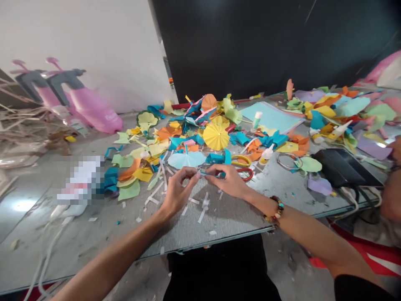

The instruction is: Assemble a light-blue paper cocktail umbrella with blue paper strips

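Observation:
My left hand (180, 189) and my right hand (227, 180) meet above the grey tabletop (216, 213). Their fingertips pinch a small, thin blue-and-white paper piece (203, 173) from both sides. Just beyond them lie a pale blue paper umbrella (187, 159) and a yellow pleated paper umbrella (216, 136). Near my right hand is a pair of scissors with red and yellow handles (242, 165). White paper strips (203, 207) are scattered below my hands. A beaded bracelet (275, 210) circles my right wrist.
Heaps of coloured paper cut-outs (150, 167) cover the table, with a paper stack (269, 118), glue bottles (267, 152), a wire ring (288, 161) and a black pouch (346, 167). A person's arm (391, 188) enters at right. Pink-and-grey figures (90, 109) stand at left.

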Action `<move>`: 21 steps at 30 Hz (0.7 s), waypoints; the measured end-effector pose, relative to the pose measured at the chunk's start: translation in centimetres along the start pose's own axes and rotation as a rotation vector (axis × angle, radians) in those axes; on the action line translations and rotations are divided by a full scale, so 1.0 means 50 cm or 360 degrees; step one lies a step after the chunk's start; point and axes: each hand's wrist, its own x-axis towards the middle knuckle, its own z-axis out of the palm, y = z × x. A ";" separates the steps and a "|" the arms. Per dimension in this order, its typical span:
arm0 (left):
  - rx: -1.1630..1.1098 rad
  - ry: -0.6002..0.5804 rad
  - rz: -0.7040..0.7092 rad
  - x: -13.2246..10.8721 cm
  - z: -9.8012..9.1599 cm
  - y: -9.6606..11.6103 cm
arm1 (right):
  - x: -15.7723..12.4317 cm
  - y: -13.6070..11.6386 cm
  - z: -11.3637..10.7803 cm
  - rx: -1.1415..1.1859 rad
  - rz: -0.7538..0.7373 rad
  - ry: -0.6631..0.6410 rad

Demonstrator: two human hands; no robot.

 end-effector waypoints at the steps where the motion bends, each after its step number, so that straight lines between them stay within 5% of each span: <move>1: 0.0002 -0.0014 -0.0009 0.000 0.000 0.000 | 0.001 0.004 -0.001 -0.0019 0.0012 0.0002; 5: 0.0001 -0.0012 -0.0002 -0.001 0.000 0.001 | 0.006 0.010 -0.008 0.0024 0.0026 -0.0012; 12: -0.0223 0.0344 0.0060 0.011 -0.009 0.005 | 0.009 0.009 -0.009 0.0035 0.0027 0.0114; 21: -0.0171 0.0446 0.0034 0.015 -0.009 0.009 | 0.005 0.010 -0.012 0.0055 0.0096 0.0118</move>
